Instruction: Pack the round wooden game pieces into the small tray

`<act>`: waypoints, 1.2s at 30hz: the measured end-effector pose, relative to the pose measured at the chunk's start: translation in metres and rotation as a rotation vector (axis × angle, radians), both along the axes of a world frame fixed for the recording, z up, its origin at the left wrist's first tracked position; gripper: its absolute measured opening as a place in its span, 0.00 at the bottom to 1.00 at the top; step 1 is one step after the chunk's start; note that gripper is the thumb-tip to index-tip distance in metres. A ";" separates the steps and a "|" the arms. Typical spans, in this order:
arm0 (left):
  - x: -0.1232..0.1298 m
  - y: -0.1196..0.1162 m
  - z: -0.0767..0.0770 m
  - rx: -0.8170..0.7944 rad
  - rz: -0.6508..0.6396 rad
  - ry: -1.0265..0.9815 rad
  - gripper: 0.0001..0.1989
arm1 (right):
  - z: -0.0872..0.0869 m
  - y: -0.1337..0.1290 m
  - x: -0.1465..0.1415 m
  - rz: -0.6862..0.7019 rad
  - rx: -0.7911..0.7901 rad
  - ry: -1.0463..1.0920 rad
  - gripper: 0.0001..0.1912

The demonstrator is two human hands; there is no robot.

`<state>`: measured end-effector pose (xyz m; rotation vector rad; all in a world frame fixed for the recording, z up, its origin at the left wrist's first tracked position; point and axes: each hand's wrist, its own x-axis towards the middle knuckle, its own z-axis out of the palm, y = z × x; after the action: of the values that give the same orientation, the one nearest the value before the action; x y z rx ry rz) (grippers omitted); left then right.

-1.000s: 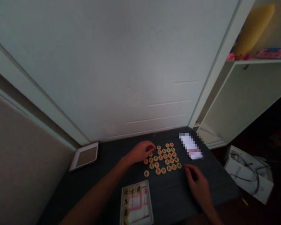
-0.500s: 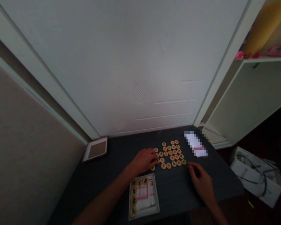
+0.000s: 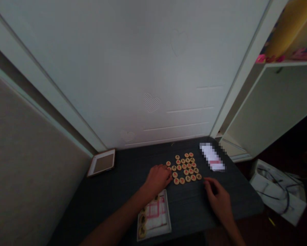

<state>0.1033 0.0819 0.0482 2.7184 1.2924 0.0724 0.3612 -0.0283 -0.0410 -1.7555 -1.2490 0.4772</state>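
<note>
Round wooden Chinese chess pieces [image 3: 184, 166] with red or black characters lie in uneven rows on the dark table. My left hand [image 3: 158, 178] is at their left edge, its fingers curled down and closed over a piece that they mostly hide. Beneath my left forearm stands a shallow white box [image 3: 169, 213]; black-lettered pieces [image 3: 142, 218] line its left side, partly covered by the arm. My right hand [image 3: 218, 196] is just right of the nearest row, thumb and finger drawn together at the tips. Whether anything is between them is too small to tell.
A box lid or tray [image 3: 102, 163] with a brown inside lies at the table's back left. A blurred-out white paper [image 3: 212, 157] lies at the back right. Behind is a white panel [image 3: 153, 68] with hearts. A white box with cables [image 3: 278, 191] is on the floor at right.
My left hand has closed over the lower left pieces, and two seen there before are now out of sight. My left forearm covers more of the box. The right hand is nearly still.
</note>
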 end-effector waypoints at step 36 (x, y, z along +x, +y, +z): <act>-0.047 -0.083 -0.008 -0.725 0.397 -1.081 0.15 | 0.042 -0.016 -0.135 0.474 0.184 0.332 0.11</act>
<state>0.0563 -0.0006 0.0401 1.3847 1.1158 0.7942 0.2258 -0.0442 0.0013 -1.1628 -1.4110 0.8579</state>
